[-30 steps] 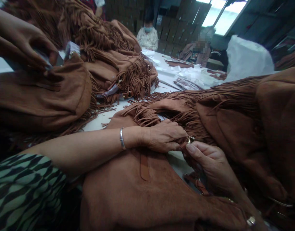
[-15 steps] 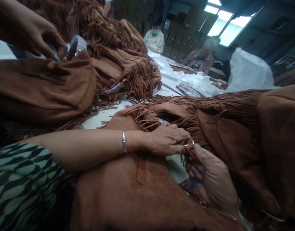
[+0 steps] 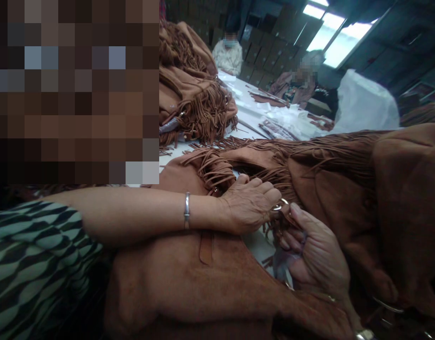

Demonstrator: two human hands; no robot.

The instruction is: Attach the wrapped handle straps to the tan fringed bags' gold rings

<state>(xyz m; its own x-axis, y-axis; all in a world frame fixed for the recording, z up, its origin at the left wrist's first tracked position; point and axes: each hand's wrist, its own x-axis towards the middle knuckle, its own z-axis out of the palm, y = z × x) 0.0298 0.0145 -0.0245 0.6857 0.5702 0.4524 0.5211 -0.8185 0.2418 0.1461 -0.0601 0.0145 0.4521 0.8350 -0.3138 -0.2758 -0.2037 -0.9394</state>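
Note:
A brown suede bag (image 3: 203,288) with fringe lies across the front, under my left forearm. My left hand (image 3: 251,203), below a silver bracelet (image 3: 187,210), has its fingers curled round a metal ring (image 3: 281,204) at the bag's upper right. My right hand (image 3: 314,250) meets it there, thumb and fingers pinching a brown leather tab (image 3: 288,215) joined to the ring. Something translucent (image 3: 283,264) shows below the right fingers. The left fingertips are hidden behind the knuckles.
Another fringed brown bag (image 3: 345,198) lies at the right. More are piled (image 3: 199,89) beyond my left arm. White wrapping (image 3: 366,101) and brown strips (image 3: 267,99) lie on the white table (image 3: 245,120). Two people sit at its far side. The upper left is pixelated.
Both hands stay at the ring; my left hand has rolled slightly, showing more of its back. The upper left, where another person's hand was on a bag, is now pixelated.

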